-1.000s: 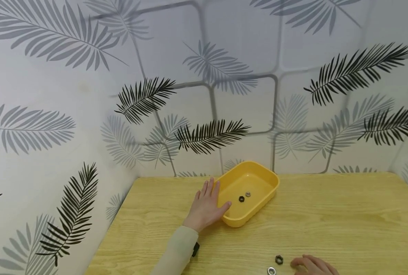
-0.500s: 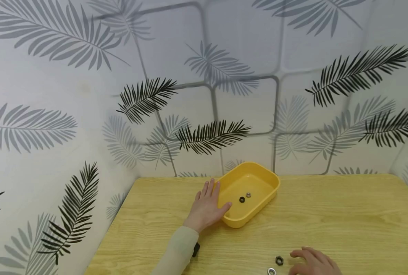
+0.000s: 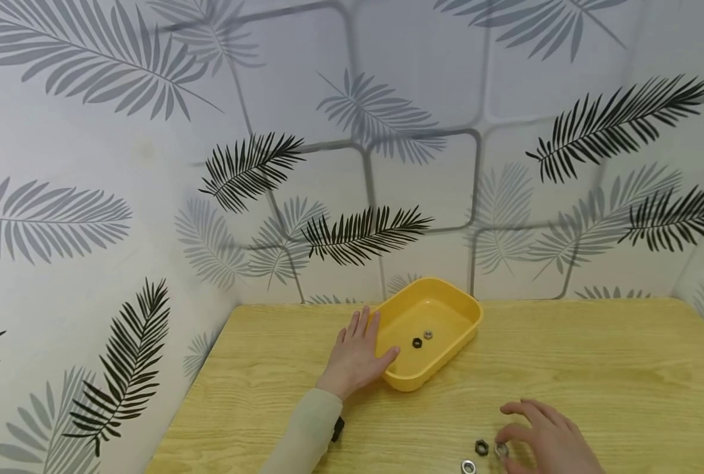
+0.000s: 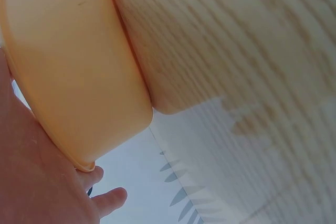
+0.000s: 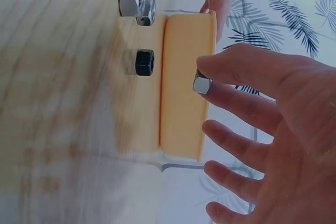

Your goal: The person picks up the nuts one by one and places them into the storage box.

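right hand point(image 3: 541, 438) pinches a silver nut point(image 5: 201, 84); left hand point(image 3: 357, 355) lies flat against the yellow tray point(image 3: 467, 309).
better lift the nut straight up, with firm pinch, clear of black nut point(image 3: 481, 447) beside it on table point(image 3: 595, 368).

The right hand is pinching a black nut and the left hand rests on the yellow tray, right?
Not quite: the nut pinched by the right hand is the silver nut, as the right wrist view shows. The black nut lies on the table. The left hand does rest against the yellow tray.
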A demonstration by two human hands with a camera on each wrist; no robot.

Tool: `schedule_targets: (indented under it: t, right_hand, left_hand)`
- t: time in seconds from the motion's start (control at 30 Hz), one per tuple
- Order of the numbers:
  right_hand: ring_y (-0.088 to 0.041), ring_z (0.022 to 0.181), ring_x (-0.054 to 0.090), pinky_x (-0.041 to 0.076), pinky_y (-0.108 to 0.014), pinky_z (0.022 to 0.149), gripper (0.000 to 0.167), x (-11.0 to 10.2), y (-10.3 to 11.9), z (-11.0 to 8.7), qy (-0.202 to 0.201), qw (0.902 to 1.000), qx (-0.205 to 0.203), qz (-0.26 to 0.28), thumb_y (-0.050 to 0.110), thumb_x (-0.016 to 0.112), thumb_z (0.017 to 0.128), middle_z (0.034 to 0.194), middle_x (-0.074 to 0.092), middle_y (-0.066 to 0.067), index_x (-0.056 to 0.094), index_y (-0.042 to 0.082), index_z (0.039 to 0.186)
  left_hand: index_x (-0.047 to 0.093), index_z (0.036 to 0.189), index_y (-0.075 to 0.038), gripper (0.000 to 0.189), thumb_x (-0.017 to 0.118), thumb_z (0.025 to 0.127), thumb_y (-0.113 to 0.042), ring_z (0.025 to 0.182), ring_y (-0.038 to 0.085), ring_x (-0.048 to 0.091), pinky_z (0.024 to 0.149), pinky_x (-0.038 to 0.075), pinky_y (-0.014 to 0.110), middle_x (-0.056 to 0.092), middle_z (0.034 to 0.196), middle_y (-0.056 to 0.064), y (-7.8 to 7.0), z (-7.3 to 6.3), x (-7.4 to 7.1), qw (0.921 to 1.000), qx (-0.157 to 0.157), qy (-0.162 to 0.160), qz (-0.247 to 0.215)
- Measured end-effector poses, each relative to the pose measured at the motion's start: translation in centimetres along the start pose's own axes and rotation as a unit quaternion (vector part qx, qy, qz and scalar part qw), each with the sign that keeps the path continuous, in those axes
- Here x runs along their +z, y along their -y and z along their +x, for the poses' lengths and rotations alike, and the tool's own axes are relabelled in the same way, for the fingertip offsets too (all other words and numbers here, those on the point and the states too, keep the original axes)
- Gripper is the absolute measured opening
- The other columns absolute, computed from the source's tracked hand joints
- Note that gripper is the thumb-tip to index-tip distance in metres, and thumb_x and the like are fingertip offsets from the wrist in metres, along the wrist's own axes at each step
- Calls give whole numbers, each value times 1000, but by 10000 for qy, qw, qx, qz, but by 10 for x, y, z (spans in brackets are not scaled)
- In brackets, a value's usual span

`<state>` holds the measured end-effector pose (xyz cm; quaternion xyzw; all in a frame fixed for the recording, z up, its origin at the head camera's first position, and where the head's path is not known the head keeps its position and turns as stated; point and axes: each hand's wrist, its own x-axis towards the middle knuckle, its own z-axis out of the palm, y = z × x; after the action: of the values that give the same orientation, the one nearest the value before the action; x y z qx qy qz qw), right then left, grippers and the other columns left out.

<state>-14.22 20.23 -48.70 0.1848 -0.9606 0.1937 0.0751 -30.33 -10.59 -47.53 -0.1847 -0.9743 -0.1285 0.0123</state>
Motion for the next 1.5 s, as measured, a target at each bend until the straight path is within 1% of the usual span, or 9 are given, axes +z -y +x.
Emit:
schedule_targets:
  t: [0.1, 0.2, 0.27, 0.4, 0.5, 0.73, 1.07, 1.33, 1.5]
  right_hand:
    - [-37, 112, 56, 48, -61, 79, 25, -1, 0, 2, -424, 9987, -250, -126, 34, 86, 71, 117, 62, 1, 67, 42, 85]
    - [-36, 111, 57, 49, -60, 77, 27, -1, 0, 5, -694, 9970, -323, -117, 30, 86, 70, 116, 63, 2, 66, 42, 84]
    - [-35, 111, 57, 50, -59, 77, 28, -3, 2, 8, -708, 9970, -293, -63, 29, 86, 71, 116, 62, 2, 66, 43, 84]
    - [-35, 113, 55, 48, -61, 79, 27, -9, 7, 11, -503, 9987, 4, 100, 29, 85, 74, 118, 61, 2, 65, 43, 84]
    - [-34, 111, 56, 47, -61, 81, 27, -11, 9, 13, -587, 9982, 53, 149, 29, 86, 73, 118, 61, 2, 65, 42, 85]
    - [-34, 109, 57, 45, -60, 84, 27, -16, 11, 24, -941, 9954, -55, 183, 25, 87, 71, 118, 62, 0, 68, 37, 85]
    - [-37, 114, 54, 42, -63, 86, 22, -18, 12, 38, -929, 9955, 30, 166, 23, 85, 75, 121, 61, -4, 70, 35, 86]
    - [-37, 115, 52, 41, -63, 87, 22, -21, 17, 49, -1395, 9900, -194, 100, 20, 85, 74, 120, 62, -6, 70, 31, 85]
    - [-37, 116, 51, 40, -63, 88, 21, -24, 20, 58, -1326, 9911, -119, 86, 21, 86, 74, 121, 61, -6, 71, 29, 87]
  left_hand:
    - [18, 159, -13, 84, 39, 97, -65, 150, 28, 8, 115, 19, 53, 9, 164, 10, 0, 0, 1, 10000, 11, -10, -8]
    - [17, 159, -14, 84, 38, 97, -66, 150, 28, 7, 115, 19, 53, 8, 164, 10, 1, 2, 3, 10000, -6, -17, 1]
    - [18, 159, -14, 84, 38, 97, -65, 150, 28, 8, 115, 20, 53, 9, 164, 10, 2, 2, 3, 10000, -6, -39, -17]
    - [18, 159, -13, 83, 40, 97, -63, 150, 29, 8, 115, 19, 53, 9, 164, 10, 1, 0, 1, 9999, 25, -44, -90]
    - [17, 159, -13, 83, 38, 98, -64, 150, 28, 7, 115, 18, 53, 8, 164, 10, 0, -1, 0, 9999, 41, -4, -119]
    - [16, 159, -13, 83, 37, 98, -65, 150, 28, 6, 115, 18, 52, 8, 164, 11, 1, 0, 2, 9999, 69, -20, -89]
    - [16, 159, -13, 83, 37, 98, -65, 150, 29, 7, 115, 19, 53, 7, 164, 11, 1, 1, 2, 10000, 64, -12, -37]
    - [16, 159, -13, 83, 36, 97, -65, 150, 28, 6, 115, 19, 53, 7, 164, 10, 2, 0, 3, 10000, 80, -28, -37]
    - [16, 159, -13, 83, 37, 98, -64, 150, 29, 7, 115, 19, 53, 8, 164, 11, 2, 0, 2, 9999, 93, -40, -75]
